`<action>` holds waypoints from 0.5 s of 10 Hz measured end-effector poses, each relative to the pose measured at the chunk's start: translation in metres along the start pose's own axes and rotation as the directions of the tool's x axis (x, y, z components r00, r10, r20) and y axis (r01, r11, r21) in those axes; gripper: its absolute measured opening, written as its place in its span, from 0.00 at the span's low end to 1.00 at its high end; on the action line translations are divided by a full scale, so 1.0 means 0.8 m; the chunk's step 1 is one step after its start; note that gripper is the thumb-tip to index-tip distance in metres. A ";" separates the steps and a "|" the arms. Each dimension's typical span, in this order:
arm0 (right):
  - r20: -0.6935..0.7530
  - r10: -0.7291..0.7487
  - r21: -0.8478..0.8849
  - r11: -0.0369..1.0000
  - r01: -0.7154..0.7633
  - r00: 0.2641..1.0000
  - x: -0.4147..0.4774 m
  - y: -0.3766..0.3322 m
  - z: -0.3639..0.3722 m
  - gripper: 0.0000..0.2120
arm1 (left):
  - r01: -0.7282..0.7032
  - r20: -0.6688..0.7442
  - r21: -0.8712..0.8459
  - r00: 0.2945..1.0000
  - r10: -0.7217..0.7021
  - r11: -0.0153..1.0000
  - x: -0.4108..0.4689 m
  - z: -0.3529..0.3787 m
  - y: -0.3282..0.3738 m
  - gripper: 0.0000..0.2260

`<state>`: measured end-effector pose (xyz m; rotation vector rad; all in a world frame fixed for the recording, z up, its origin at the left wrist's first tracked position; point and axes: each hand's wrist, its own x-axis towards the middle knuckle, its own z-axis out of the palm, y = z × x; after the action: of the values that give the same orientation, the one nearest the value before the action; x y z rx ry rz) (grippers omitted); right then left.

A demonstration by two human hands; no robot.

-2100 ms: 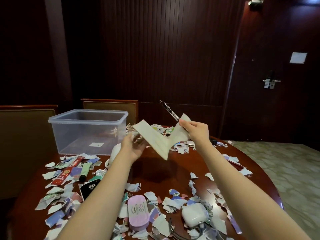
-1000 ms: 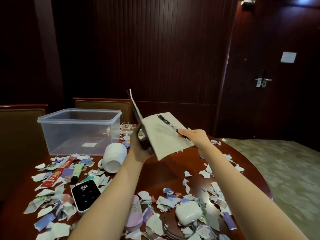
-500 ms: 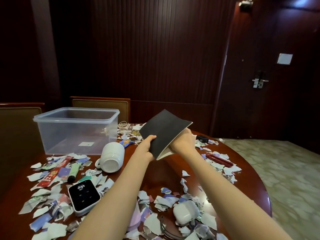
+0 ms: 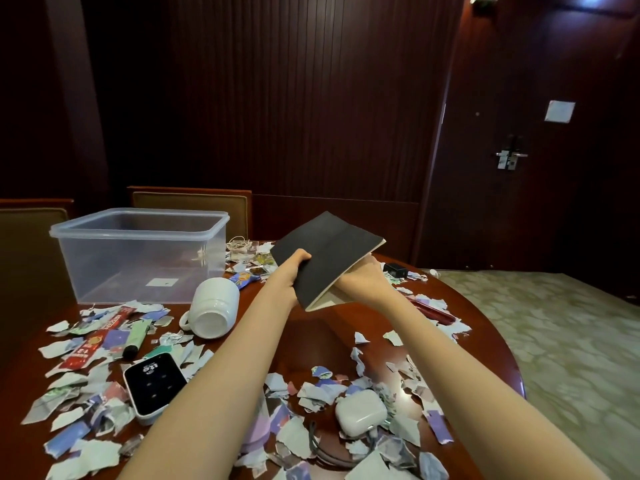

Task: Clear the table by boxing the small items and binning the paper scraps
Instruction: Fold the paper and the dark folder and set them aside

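Arms outstretched, my left hand (image 4: pixel 294 268) and right hand (image 4: pixel 360 280) grip a tilted black-covered notebook (image 4: pixel 325 251) above the surface (image 4: pixel 311 336).

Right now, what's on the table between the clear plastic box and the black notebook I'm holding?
In the head view, a coiled white cord, some paper scraps and small packets lie between the box and the notebook.

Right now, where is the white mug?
Head view, left of centre: the mug lies on its side on the table, in front of the box, by its near right corner.
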<state>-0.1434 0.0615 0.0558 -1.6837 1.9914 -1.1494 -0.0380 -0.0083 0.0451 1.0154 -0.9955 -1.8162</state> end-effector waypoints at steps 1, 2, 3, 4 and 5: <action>0.046 -0.085 0.135 0.988 0.078 0.995 0.003 0.011 -0.008 0.08 | -0.004 0.029 0.003 1.000 0.004 1.000 0.018 -0.002 -0.001 0.09; -0.043 0.164 0.344 0.928 -0.140 0.985 0.005 0.021 -0.025 0.16 | 0.004 0.022 -0.003 1.000 -0.004 1.000 0.023 -0.002 -0.002 0.07; 0.112 0.388 0.724 0.599 -0.343 0.915 0.014 0.049 -0.045 0.27 | -0.017 0.021 -0.003 1.000 0.017 1.000 0.029 0.006 -0.006 0.03; 0.328 0.315 0.750 0.486 -0.448 0.891 0.007 0.072 -0.066 0.26 | -0.054 0.008 -0.002 0.998 0.054 0.999 0.034 0.018 -0.011 0.04; 0.303 0.337 0.657 0.604 -0.452 0.891 0.007 0.079 -0.077 0.10 | -0.043 0.012 -0.013 0.999 0.043 0.999 0.037 0.035 -0.017 0.07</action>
<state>-0.2294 0.0800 0.0511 -0.8294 1.4083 -1.3273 -0.0767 -0.0230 0.0351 0.9689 -1.0046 -1.7932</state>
